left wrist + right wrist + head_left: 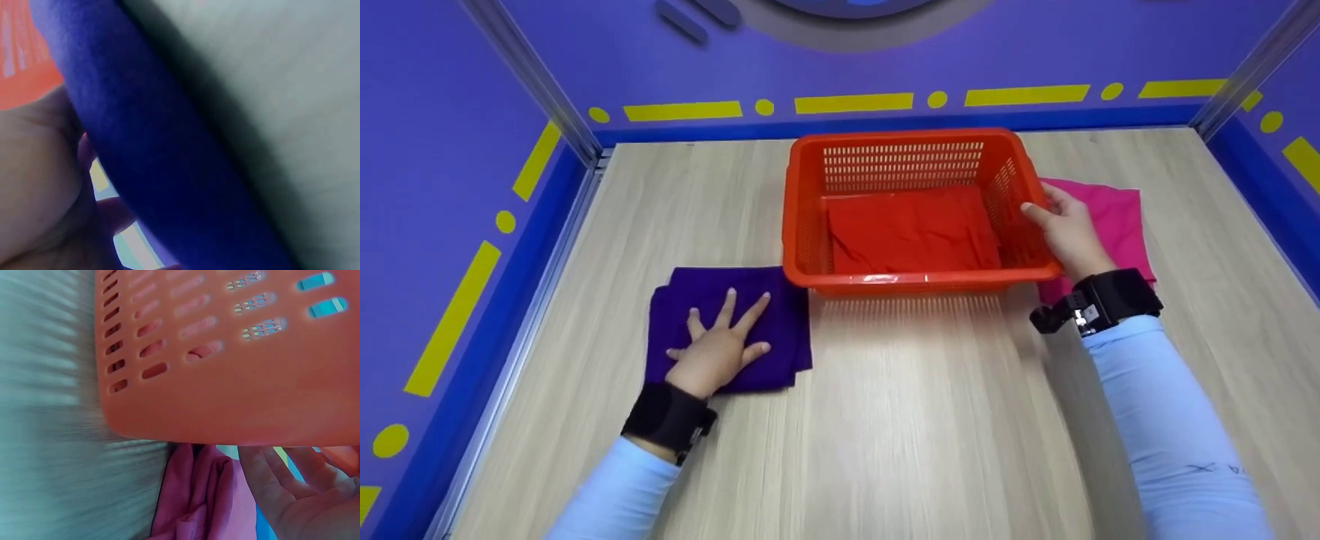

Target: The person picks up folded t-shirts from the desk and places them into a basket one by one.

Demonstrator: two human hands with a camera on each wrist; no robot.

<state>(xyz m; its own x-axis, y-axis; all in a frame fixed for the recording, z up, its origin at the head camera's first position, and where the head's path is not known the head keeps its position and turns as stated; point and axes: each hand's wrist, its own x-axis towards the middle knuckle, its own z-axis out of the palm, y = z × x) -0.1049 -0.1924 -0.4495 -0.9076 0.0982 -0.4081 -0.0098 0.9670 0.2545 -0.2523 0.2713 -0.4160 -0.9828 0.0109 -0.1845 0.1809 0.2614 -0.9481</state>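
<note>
Tabletop: from my seat at the feeds, I look down on a pale wood-grain tabletop [900,420], its grain running away from the person.
Walls: blue-violet panels stand at the back and both sides; on the back panel [585,45] I see a row of yellow dashes [855,103] and dots above a darker blue band.
Corners: I make out a metal post [540,75] at the back left and another at the back right.
Sleeves: two light-blue sleeves [1170,420] reach in from the near edge, each ending at a black wrist strap [1121,296].
Left hand: I see the left hand [712,352] laid with its fingers spread wide, gripping nothing.
Purple cloth: the folded purple cloth [780,330] lies directly under that palm, on the left of the table; my left wrist feed shows its thick folded edge close up.
Right hand: the right hand [1069,229] holds the basket by its right side, thumb over the rim, other fingers outside.
Red basket: the red basket [885,279] sits between the hands, its near left corner over the purple cloth's edge; I cannot tell whether its base touches the table.
Red cloth: inside the basket lies a folded red cloth [915,229], left of the right hand.
Pink cloth: a pink cloth [1117,225] lies on the table beyond and below the right hand, partly hidden by the basket.
</note>
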